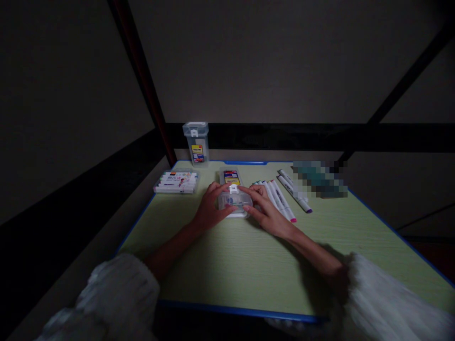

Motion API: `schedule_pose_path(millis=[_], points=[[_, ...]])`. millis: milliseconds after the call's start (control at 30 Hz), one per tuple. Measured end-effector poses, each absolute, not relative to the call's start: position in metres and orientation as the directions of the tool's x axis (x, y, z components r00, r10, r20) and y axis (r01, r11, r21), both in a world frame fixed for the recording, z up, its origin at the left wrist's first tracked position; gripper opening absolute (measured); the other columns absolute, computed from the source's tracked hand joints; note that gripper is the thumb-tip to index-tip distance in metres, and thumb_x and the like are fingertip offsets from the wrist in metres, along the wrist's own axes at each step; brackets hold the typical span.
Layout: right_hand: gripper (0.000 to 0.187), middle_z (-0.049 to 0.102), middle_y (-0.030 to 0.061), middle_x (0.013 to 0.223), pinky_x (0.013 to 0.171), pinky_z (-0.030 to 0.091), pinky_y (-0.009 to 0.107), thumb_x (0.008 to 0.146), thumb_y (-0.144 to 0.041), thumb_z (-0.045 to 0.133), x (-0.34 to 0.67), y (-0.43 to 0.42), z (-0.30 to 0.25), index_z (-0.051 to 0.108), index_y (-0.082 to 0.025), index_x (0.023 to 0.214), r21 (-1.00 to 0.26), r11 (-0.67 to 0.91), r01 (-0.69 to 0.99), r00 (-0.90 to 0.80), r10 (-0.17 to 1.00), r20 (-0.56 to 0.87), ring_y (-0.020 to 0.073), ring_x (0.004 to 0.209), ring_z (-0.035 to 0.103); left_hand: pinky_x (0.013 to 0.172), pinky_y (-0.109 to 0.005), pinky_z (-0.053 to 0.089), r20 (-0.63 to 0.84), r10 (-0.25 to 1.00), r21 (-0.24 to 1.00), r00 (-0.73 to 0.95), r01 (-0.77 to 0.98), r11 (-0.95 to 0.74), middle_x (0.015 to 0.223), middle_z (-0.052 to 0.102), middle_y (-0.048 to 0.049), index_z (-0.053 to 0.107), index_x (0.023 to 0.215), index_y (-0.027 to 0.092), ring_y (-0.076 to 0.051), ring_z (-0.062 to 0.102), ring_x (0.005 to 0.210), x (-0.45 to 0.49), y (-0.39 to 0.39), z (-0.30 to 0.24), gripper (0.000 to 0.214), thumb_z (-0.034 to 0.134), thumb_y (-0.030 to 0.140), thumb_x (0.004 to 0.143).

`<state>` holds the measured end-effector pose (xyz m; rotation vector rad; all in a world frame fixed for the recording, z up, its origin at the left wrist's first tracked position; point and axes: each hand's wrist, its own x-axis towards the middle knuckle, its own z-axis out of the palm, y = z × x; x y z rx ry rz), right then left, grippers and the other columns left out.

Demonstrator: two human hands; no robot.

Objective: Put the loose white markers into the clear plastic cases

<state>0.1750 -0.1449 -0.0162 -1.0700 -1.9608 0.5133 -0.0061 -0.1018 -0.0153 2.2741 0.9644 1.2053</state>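
Note:
A clear plastic marker case [230, 175] with a yellow, red and blue label lies on the table, its lid [234, 201] and white latch toward me. My left hand [212, 208] grips the left side of the lid, thumb along the near end and fingers bent round the far side. From the right, my right hand [267, 212] grips the same lid, with its index finger near the latch and its thumb on the near end. Small, unclear shapes show through the plastic. Several white markers [280, 201] lie just right of my right hand.
A second clear case [197, 144] stands upright at the back left. A flat box of markers [177, 182] lies before it. More loose markers [295, 189] and a blurred-out greenish item [318, 179] are at the right. The pale green table [234, 265] has blue edges.

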Motion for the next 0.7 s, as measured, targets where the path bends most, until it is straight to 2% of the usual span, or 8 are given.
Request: schedule_pose_path(millis=[167,367,533,700], points=[[0.036,0.038,0.0074,0.105,0.083,0.043,0.04,0.085,-0.027,0.043,0.1741,-0.1475,-0.0148,0.041,-0.026,0.12,-0.692,0.549,0.469,-0.284,0.835,0.47,0.0209,0.1,0.04,0.08,-0.032,0.044,0.612,0.698,0.608,0.37,0.344,-0.715,0.091,0.052,-0.0012,0.052,0.107,0.021,-0.017,0.053,0.087,-0.0056,-0.1034,-0.0164,0.048,0.068,0.02,0.062],[0.038,0.039,0.0085,0.11,0.083,0.042,0.038,0.085,-0.027,0.044,0.1742,-0.1488,-0.0148,0.035,-0.025,0.121,-0.665,0.571,0.482,-0.279,0.819,0.501,0.0207,0.1,0.041,0.078,-0.031,0.044,0.654,0.671,0.597,0.349,0.306,-0.741,0.09,0.053,-0.0016,0.054,0.092,0.019,-0.016,0.053,0.086,-0.0049,-0.1045,-0.0166,0.035,0.069,0.016,0.061],[0.033,0.039,0.0077,0.104,0.084,0.041,0.039,0.086,-0.028,0.041,0.1734,-0.1487,-0.015,0.04,-0.025,0.119,-0.627,0.574,0.527,-0.293,0.815,0.5,0.0214,0.1,0.041,0.078,-0.031,0.044,0.689,0.631,0.572,0.357,0.267,-0.775,0.086,0.052,-0.0006,0.053,0.082,0.019,-0.015,0.053,0.084,-0.005,-0.1035,-0.0171,0.026,0.069,0.019,0.062],[0.032,0.037,0.0076,0.105,0.091,0.036,0.041,0.087,-0.028,0.04,0.1749,-0.1483,-0.0179,0.043,-0.025,0.118,-0.561,0.609,0.56,-0.317,0.784,0.534,0.0215,0.102,0.04,0.078,-0.032,0.044,0.708,0.602,0.528,0.37,0.289,-0.799,0.088,0.053,-0.002,0.055,0.087,0.019,-0.016,0.053,0.085,-0.006,-0.1029,-0.0202,0.025,0.068,0.02,0.065]])
